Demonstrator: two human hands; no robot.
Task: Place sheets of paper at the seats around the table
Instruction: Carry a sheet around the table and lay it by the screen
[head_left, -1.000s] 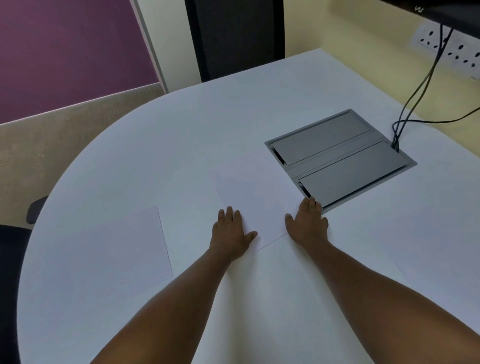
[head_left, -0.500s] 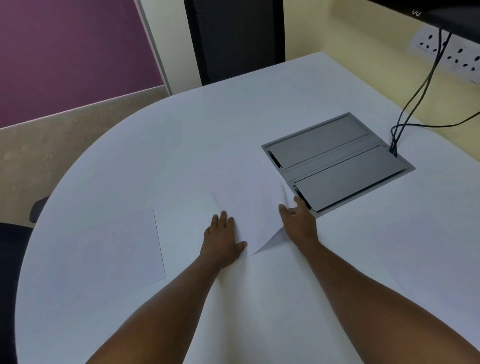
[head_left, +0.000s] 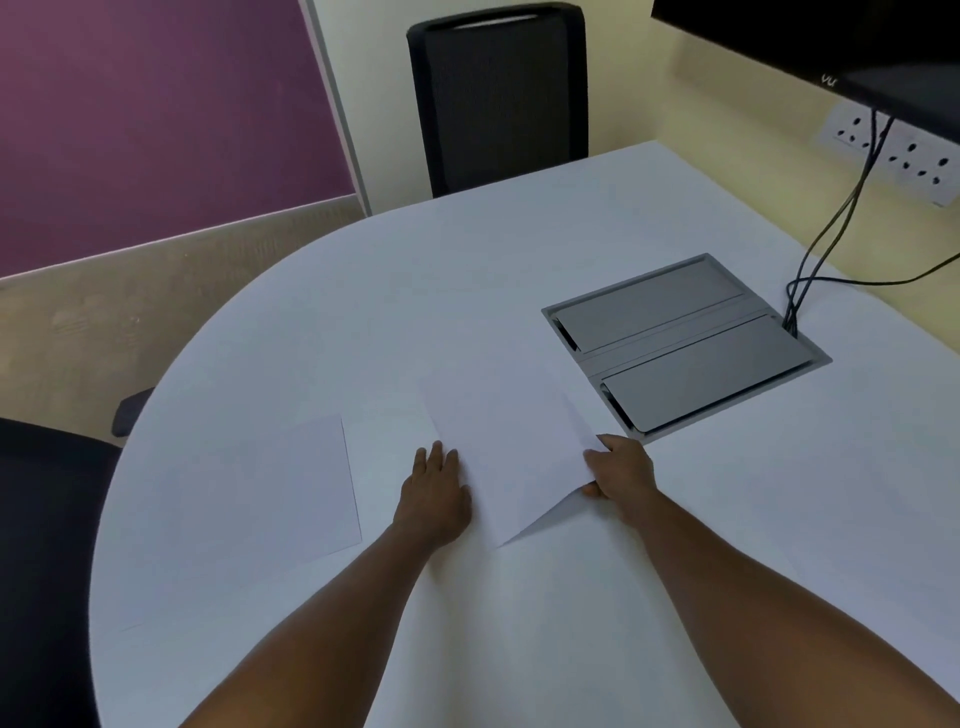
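Note:
A white sheet of paper (head_left: 511, 457) lies in the middle of the white table (head_left: 467, 291), its near right corner lifted off the surface. My right hand (head_left: 621, 470) pinches that raised right edge between thumb and fingers. My left hand (head_left: 434, 488) rests flat on the table, its fingertips at the sheet's left edge. A second white sheet (head_left: 270, 499) lies flat to the left, in front of the dark chair (head_left: 47, 545) at the left seat.
A grey metal cable box (head_left: 680, 343) is set into the table just right of the held sheet, with black cables (head_left: 831, 228) running up to wall sockets (head_left: 904, 156). A black chair (head_left: 498, 93) stands at the far side. A monitor (head_left: 831, 41) hangs top right.
My right hand went from lying flat on the sheet to gripping its right edge, and the near corner has risen off the table. The view has tilted up, showing the far chair.

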